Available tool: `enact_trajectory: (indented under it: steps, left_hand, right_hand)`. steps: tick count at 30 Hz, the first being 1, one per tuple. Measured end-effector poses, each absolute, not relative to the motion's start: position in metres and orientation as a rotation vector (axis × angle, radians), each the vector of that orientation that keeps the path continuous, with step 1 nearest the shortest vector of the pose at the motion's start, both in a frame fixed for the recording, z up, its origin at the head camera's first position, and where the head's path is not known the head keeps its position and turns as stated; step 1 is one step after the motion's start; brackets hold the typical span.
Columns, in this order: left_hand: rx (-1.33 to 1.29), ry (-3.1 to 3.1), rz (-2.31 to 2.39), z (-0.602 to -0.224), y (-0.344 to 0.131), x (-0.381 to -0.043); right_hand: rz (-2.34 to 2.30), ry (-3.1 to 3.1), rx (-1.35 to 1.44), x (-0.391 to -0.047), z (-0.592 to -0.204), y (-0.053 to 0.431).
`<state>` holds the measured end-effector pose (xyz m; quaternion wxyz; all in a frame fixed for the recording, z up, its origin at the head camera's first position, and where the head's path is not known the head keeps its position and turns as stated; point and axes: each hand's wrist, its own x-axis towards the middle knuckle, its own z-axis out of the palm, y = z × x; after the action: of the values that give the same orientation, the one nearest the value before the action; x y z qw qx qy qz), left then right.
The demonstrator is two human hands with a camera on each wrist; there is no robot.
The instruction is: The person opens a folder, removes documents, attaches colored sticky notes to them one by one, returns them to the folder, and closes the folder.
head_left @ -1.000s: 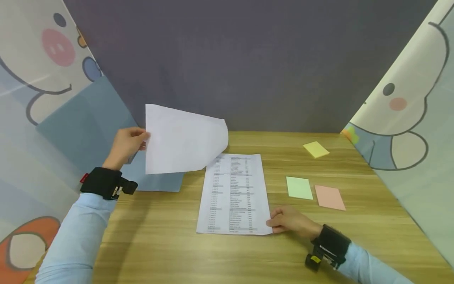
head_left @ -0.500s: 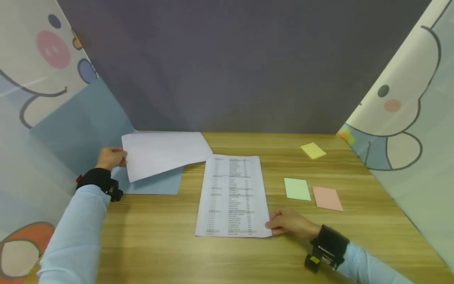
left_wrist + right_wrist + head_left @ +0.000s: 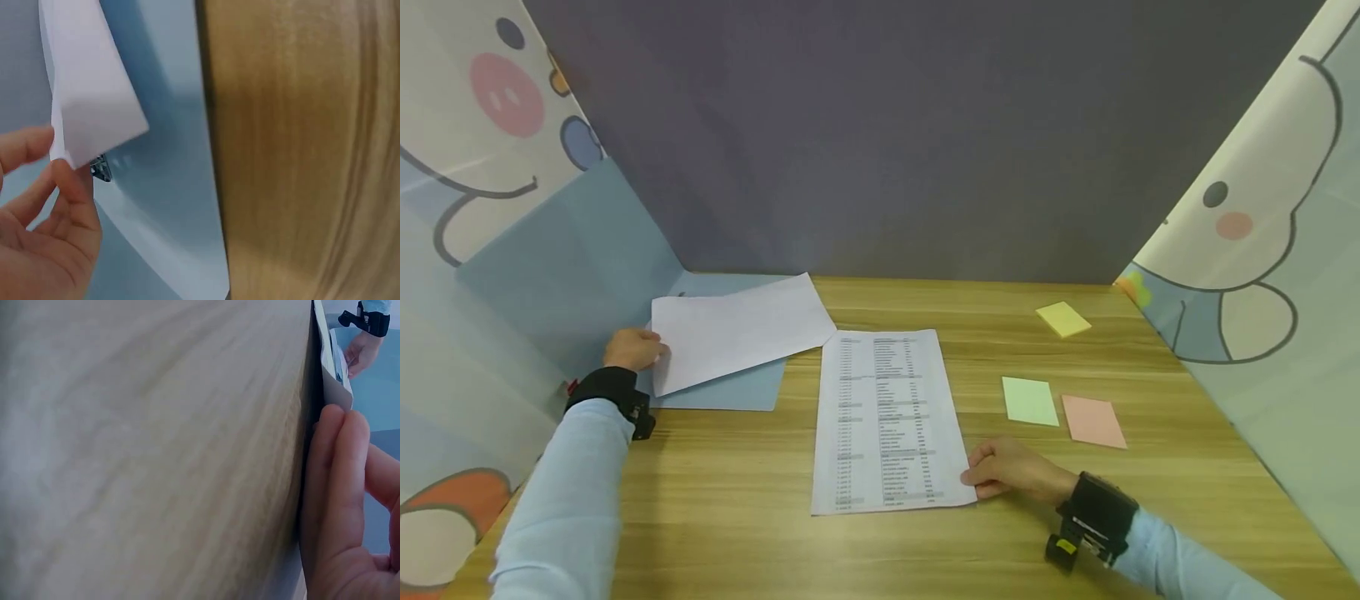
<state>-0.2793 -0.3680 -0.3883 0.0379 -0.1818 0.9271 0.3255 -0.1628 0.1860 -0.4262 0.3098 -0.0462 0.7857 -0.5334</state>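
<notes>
My left hand (image 3: 634,348) pinches the left edge of a white sheet of paper (image 3: 737,329), blank side up, over an open blue folder (image 3: 752,387). In the left wrist view the sheet (image 3: 94,75) bends at the corner by my fingertips. Beside them shows part of a metal clip (image 3: 100,169) on the folder. A printed sheet with a table of text (image 3: 891,425) lies flat on the table, its top left corner meeting the blank sheet. My right hand (image 3: 1011,469) holds its lower right edge between thumb and fingers.
Yellow (image 3: 1063,319), green (image 3: 1030,401) and pink sticky notes (image 3: 1093,421) lie on the right of the wooden table (image 3: 760,533). A dark panel (image 3: 887,142) stands at the back. The folder's cover (image 3: 572,250) leans on the left patterned wall.
My left hand has carried the blank sheet left and down, laying it over the folder. The printed sheet has turned slightly; my right hand stays at its edge.
</notes>
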Motion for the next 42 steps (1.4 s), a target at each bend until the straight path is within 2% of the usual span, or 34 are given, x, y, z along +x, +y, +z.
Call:
enact_trajectory:
  steps: [11, 42]
  left_hand:
    - [-0.483, 2.795, 0.916, -0.396, -0.366, -0.28]
    - [-0.372, 2.744, 0.945, -0.4, -0.38, -0.272]
  right_hand:
    - [-1.378, 2.117, -0.204, -0.163, -0.423, 0.182]
    - [-1.307, 2.12, -0.196, -0.162, -0.417, 0.173]
